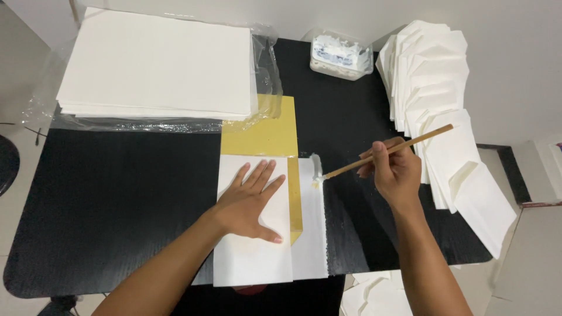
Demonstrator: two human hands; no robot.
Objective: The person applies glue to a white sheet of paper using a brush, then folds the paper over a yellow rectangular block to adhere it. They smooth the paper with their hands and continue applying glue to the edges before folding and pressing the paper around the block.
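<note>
- The left hand (250, 202) lies flat, fingers spread wide, palm down on a folded white sheet (253, 246) near the front of the black table (117, 199), gripping nothing, only pressing.
- The right hand (393, 174) has its fingers closed round a thin wooden-handled brush (386, 152), held like a pen, with the tip down at the top of the white paper strip (310, 234) just right of the folded sheet.
- A yellow template (263, 131) lies under the folded sheet, showing above it and as a narrow band along its right edge, between sheet and strip.
- Risk, as it looks from here: the brush tip seems loaded with white paste, and a smear already sits on the black surface by the tip; a stroke running off the strip would likely foul the table or the yellow band.
- Risk 2: if the flat palm eases off, the sheet could slide and the exposed edge would go crooked.
- Pose: the left forearm comes in low from the bottom centre, wrist straight; the right forearm rises from the bottom right, wrist cocked inward, brush handle pointing up and right.
- Around them: a pile of large white sheets (158, 64) on clear plastic wrap at the back left, a clear plastic tub (342, 55) at the back centre, and a fanned row of folded white envelopes (439, 99) down the right side.
</note>
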